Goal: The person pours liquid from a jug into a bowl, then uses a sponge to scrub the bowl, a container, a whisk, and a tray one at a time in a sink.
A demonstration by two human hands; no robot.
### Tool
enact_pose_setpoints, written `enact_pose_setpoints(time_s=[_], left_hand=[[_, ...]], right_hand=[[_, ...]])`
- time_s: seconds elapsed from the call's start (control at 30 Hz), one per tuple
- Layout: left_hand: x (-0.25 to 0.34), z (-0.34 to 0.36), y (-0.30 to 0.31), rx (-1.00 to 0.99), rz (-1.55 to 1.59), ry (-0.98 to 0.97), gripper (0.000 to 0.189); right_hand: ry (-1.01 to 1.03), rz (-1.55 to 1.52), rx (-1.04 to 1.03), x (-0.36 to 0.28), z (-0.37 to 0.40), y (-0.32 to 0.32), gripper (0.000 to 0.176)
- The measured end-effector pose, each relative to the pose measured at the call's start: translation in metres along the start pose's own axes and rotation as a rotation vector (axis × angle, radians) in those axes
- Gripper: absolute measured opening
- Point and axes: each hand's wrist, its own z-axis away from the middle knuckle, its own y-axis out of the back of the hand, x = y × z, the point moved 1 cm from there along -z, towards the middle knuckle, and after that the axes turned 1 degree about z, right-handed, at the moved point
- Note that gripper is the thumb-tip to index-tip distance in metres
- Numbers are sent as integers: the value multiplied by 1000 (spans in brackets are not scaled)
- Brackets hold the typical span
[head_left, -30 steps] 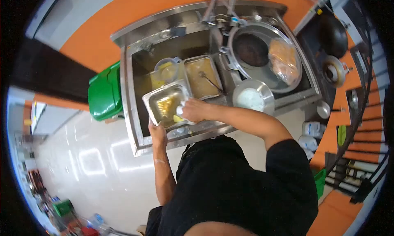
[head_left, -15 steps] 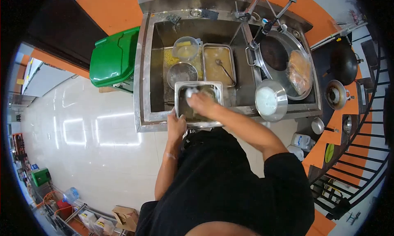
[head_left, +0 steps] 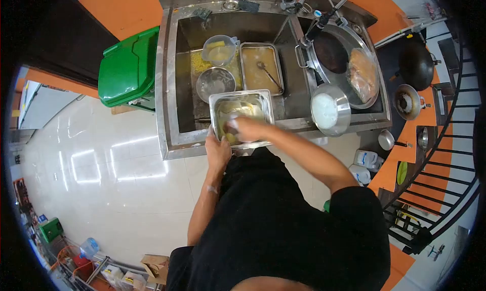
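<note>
A deep rectangular steel food pan (head_left: 241,95) is held over the front edge of the sink (head_left: 172,98), its yellowish inside facing me. My left hand (head_left: 218,151) grips its near left corner, thumb over the rim. Down inside the pan, my right hand (head_left: 249,129) is closed on a small whitish wad (head_left: 232,124), blurred and mostly covered by the fingers. Beyond the pan, a metal bowl (head_left: 216,84) and a clear plastic jug (head_left: 219,49) with yellow pieces sit in the basin. Beside them lies a tray (head_left: 244,68) of cloudy liquid with a ladle (head_left: 269,76) in it.
On the sink's right front edge stands a steel bowl (head_left: 344,111) of foamy pale liquid. The right basin holds a large round pan (head_left: 372,78) with a bagged item (head_left: 362,75) under the spray tap (head_left: 319,25). A green bin (head_left: 124,70) stands left.
The pan has tipped so more of its inside shows. My right hand has moved lower in it, the wad still in its fingers. My left hand keeps its grip; the whole view has shifted slightly.
</note>
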Motion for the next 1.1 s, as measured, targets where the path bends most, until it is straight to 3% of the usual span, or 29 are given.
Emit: enact_pose_setpoints(time_s=[0.03, 0.07, 0.17, 0.2, 0.3, 0.33, 0.5, 0.57, 0.63, 0.7, 0.73, 0.87, 0.9, 0.97, 1.03, 1.1], left_hand=[[5, -1, 3, -26, -27, 23, 38], [11, -2, 5, -46, -55, 44, 37], [18, -3, 9, -59, -286, 69, 33], [29, -2, 8, -43, -268, 88, 31], [29, -2, 5, -46, -270, -32, 36], [29, -1, 5, -47, -326, -19, 39], [21, -1, 8, -86, -516, -20, 55], [34, 2, 7, -30, -489, -289, 56], [56, 6, 2, 32, -441, -558, 57], [73, 13, 8, -136, -836, -662, 45], [74, 13, 12, -226, -953, -697, 40], [49, 2, 22, -595, -1041, -883, 19], [51, 0, 21, -555, -1029, -924, 16], [61, -2, 15, -465, -1004, -1002, 9], [76, -6, 10, -385, -1032, -920, 16], [78, -12, 4, -279, -1089, -844, 20]], right_hand=[[37, 44, 164, -6, -6, -9, 29], [-190, 114, -16, -7, -19, -11, 24], [-452, 271, -143, -17, -9, 16, 19], [-390, 302, -115, -15, 7, 24, 19], [-158, 169, -378, -12, 13, 36, 18], [-129, -49, -218, 8, 3, 2, 18], [-298, 364, 87, -27, 5, 17, 21], [-375, 344, -122, -12, 18, 29, 23], [-270, 285, -295, -15, 27, 44, 25], [-254, 177, -517, -11, 21, 44, 29], [-218, 134, -510, -10, 19, 41, 27], [-170, -44, -469, 3, 15, 15, 27], [-177, -91, -455, 3, 14, 21, 30], [-135, -286, -203, -2, 12, 54, 38], [-169, -502, 63, -6, 15, 92, 48], [-238, -848, 301, -3, 21, 126, 36]])
